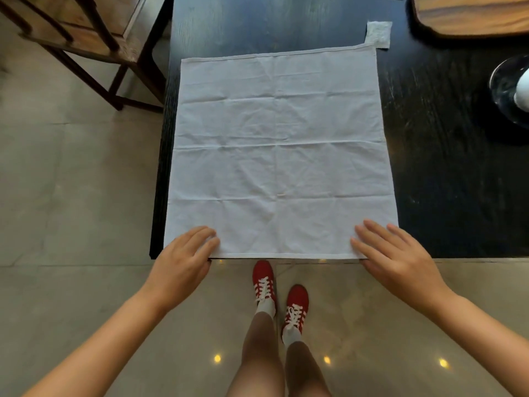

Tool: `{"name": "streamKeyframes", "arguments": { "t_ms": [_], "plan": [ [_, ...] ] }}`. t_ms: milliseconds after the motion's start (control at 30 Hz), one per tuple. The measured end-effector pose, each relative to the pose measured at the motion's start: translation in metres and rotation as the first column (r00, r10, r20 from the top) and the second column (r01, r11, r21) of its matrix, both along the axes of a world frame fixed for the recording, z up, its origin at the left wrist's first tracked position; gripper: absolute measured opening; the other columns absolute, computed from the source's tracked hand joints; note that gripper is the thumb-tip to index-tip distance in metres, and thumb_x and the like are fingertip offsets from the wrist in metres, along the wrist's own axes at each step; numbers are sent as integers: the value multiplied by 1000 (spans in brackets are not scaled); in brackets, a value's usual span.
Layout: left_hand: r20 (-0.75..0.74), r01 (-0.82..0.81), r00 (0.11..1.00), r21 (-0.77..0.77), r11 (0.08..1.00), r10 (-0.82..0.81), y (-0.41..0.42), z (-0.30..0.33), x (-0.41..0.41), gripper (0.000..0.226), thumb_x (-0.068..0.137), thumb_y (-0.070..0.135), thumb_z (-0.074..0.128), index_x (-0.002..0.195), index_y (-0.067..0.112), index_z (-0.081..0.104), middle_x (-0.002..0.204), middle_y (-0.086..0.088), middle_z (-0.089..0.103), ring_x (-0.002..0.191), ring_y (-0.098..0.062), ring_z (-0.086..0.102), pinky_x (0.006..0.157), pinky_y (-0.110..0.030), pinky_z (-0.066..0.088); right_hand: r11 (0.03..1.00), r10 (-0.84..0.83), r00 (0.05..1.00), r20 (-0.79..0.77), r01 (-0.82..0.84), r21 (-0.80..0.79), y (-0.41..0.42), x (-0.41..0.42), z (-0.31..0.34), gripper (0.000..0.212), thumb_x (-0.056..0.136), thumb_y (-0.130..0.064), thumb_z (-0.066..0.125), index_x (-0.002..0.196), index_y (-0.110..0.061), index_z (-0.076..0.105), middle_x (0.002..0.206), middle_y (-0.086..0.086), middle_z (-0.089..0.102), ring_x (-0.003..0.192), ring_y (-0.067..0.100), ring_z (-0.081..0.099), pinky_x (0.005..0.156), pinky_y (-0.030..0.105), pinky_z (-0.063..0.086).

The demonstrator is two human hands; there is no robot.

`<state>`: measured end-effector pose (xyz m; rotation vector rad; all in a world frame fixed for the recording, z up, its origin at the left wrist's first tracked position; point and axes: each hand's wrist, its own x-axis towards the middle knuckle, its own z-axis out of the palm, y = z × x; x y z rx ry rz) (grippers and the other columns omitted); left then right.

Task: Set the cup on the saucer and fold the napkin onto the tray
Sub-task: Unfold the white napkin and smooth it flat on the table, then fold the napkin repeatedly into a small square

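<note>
Napkin [280, 156]: one, spread flat on tabletop [446, 179]
Hands: two, left [183, 262] and right [398, 259], fingers flat on near corners, gripping nothing
Tray [469, 15]: one, far right

White napkin [280, 150] lies spread flat and creased on the dark table; wooden tray [472, 15] far right, cup [522, 90] on dark saucer [503, 90] (both cropped).

No text, label, brand, number or sign can be read anywhere: the napkin [282, 156] is plain white, and the small white paper [378, 34] just beyond the napkin's far right corner shows no print
</note>
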<state>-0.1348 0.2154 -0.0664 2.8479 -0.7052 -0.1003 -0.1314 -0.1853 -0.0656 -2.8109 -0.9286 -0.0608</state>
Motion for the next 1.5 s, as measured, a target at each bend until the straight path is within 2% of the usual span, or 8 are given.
{"name": "streamKeyframes", "arguments": {
  "t_ms": [233, 500, 667, 800, 1000, 1133, 1333, 1500],
  "plan": [
    [28, 25, 999, -2, 1000, -25, 6, 8, -1, 10, 83, 8, 58, 84, 5, 67, 109, -4, 69, 107, -18, 63, 63, -27, 55, 999, 41, 999, 25, -42, 16, 1, 3, 14, 17, 86, -14, 57, 78, -5, 69, 109, 14, 69, 109, 32, 61, 83, 42, 52],
    [-232, -118, 968, -88, 989, 95, 5, 28, -6, 10, 87, 15, 58, 79, 18, 61, 115, 8, 68, 112, -11, 60, 74, -30, 57, 979, -151, 948, -281, 183, 91, 0, 2, 31, 12, 85, -14, 62, 95, -13, 69, 108, 9, 70, 100, 25, 67, 77, 42, 58],
    [-708, -285, 685, -48, 957, 169, 7, 76, 27, 20, 87, 16, 57, 77, 33, 57, 89, 13, 70, 82, 8, 61, 71, -10, 47, 952, -191, 670, -718, 304, 29, -3, 24, 74, 22, 86, -16, 62, 71, -31, 54, 93, -15, 69, 91, -5, 63, 70, 11, 49],
    [-820, -186, 555, 43, 982, 141, 11, 113, 61, 17, 85, 18, 62, 77, 33, 64, 59, 22, 64, 54, 4, 54, 57, -15, 41, 977, -155, 550, -821, 209, -45, 0, 46, 117, 12, 86, -23, 63, 75, -27, 61, 75, -9, 65, 75, -7, 60, 66, 18, 49],
    [-684, -324, 699, -42, 945, 209, 18, 133, 117, 12, 79, 13, 72, 82, 24, 74, 78, 19, 72, 75, 7, 65, 71, -6, 47, 969, -158, 726, -670, 243, 35, 4, 107, 134, 11, 82, -18, 66, 78, -27, 62, 77, -12, 64, 77, -6, 60, 65, 13, 48],
    [-491, -358, 823, -61, 932, 284, 21, 123, 167, 9, 80, 15, 72, 86, 21, 74, 81, 10, 71, 74, 1, 65, 79, -22, 49, 942, -208, 816, -540, 315, 112, 10, 164, 123, 5, 83, -12, 65, 82, -16, 66, 79, -8, 65, 78, 4, 60, 68, 15, 44],
    [-198, -369, 921, -167, 914, 336, 19, 80, 236, 9, 80, 7, 69, 87, 6, 74, 92, -10, 69, 87, -25, 62, 80, -27, 42, 938, -277, 905, -324, 329, 115, 23, 245, 82, 3, 79, -4, 67, 82, -5, 68, 84, 5, 62, 84, 23, 57, 76, 31, 43],
    [-246, -251, 945, -121, 960, 216, 27, 33, 267, 4, 78, 6, 72, 77, 10, 73, 136, -18, 50, 131, -33, 41, 106, -51, 33, 947, -322, 896, -306, 309, -92, 30, 281, 46, 7, 74, -9, 73, 72, -13, 67, 122, 14, 59, 125, 34, 42, 99, 59, 35]
  ]
}}
